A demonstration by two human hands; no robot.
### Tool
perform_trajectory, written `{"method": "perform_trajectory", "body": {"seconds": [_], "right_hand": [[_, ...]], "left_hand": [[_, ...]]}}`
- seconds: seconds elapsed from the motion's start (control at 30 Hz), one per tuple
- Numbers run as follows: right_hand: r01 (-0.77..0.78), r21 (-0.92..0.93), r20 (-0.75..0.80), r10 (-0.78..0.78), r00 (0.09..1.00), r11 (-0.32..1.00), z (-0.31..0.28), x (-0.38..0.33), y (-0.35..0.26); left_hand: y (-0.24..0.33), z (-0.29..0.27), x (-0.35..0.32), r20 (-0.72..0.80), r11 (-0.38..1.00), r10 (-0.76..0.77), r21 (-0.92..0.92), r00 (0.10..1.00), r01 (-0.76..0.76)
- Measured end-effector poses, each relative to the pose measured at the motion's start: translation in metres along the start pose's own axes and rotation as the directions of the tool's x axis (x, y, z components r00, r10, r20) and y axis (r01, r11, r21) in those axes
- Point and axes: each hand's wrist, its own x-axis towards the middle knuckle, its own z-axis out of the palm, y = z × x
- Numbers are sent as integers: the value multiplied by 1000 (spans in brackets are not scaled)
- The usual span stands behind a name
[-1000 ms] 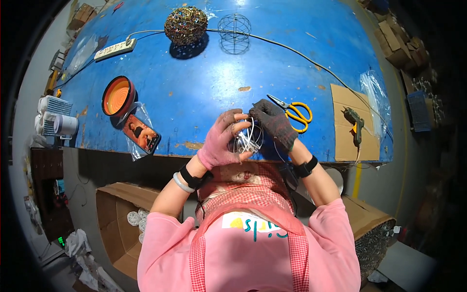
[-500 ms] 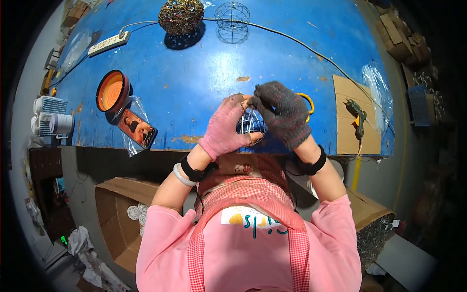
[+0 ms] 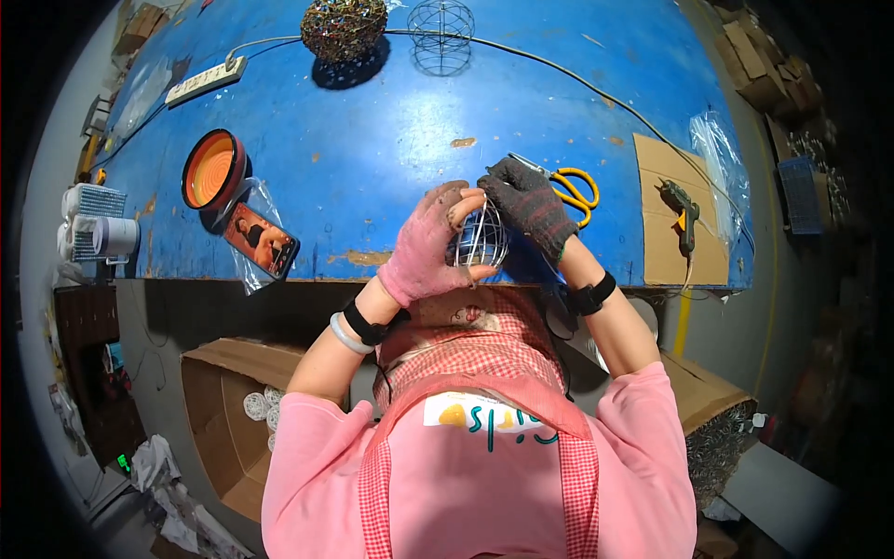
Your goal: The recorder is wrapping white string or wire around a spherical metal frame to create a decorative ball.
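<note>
1. At nine o'clock I see an orange-lined round tin [image 3: 212, 171] on the blue table [image 3: 391, 140], with a phone in a clear bag [image 3: 263, 240] just beside it.
2. My left hand [image 3: 426, 247], in a pink glove, angles up from the wrist, fingers curled around the left side of a small wire cage ball [image 3: 480, 240].
3. The ball sits at centre, above the table's near edge, clasped between both hands.
4. My right hand [image 3: 529, 207], in a dark glove, bends down over the ball from one o'clock, fingertips pinching its top wires.
5. Yellow-handled scissors [image 3: 570, 187] lie just behind that hand.
6. At three o'clock a glue gun [image 3: 681, 211] rests on cardboard [image 3: 663, 244].
</note>
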Motion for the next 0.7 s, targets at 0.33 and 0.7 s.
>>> {"method": "perform_trajectory", "body": {"seconds": [0.33,0.7], "right_hand": [[-416,371,106,408,907,830,1,6,-21],[-416,549,-28,514,857,725,-8,2,-44]], "left_hand": [[2,-1,-24,-48,988,-152,3,987,152],[-38,2,-35,-91,987,105,134,990,-92]]}}
